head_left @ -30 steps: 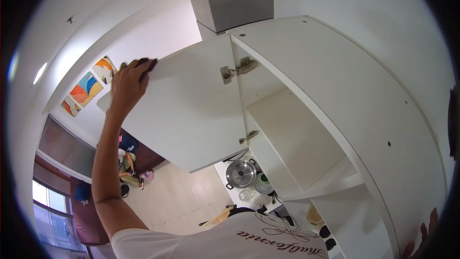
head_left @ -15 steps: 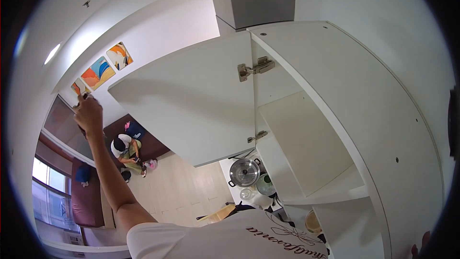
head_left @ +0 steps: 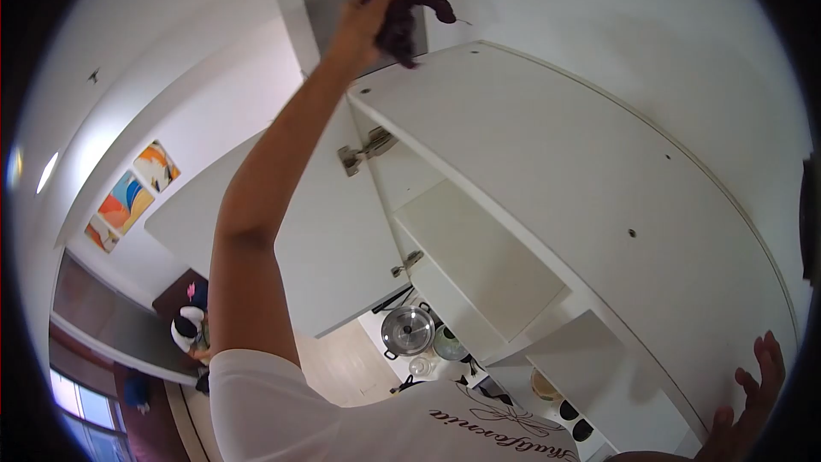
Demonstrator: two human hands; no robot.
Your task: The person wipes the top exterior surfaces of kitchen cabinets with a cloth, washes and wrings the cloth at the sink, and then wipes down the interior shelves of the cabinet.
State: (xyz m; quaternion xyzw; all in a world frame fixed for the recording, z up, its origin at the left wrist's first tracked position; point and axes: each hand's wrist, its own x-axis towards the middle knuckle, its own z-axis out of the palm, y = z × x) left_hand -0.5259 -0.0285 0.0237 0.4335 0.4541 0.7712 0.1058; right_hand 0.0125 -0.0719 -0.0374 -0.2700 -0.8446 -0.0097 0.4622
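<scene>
My left hand (head_left: 363,21) is raised at the top of the view and closed on a dark, crumpled cloth (head_left: 398,32), which hangs from the fingers just above the corner of the white cabinet. The broad outer panel of the cabinet (head_left: 547,154) slants down to the right. Its door (head_left: 329,248) stands open on metal hinges, partly hidden behind my left arm. At the lower right edge, my right hand (head_left: 753,389) is beside the panel, fingers spread, with nothing seen in it.
A grey hood (head_left: 329,0) rises behind the cloth. Below the open door, a lidded pot (head_left: 408,330) and a green-tinted bowl (head_left: 449,342) stand on the counter. A seated person (head_left: 190,329) is at the lower left, away from my hands.
My left hand has swung from the open door out to the far left, then up and right to the cabinet corner with the dark cloth. The right hand shows more. The view has shifted.
</scene>
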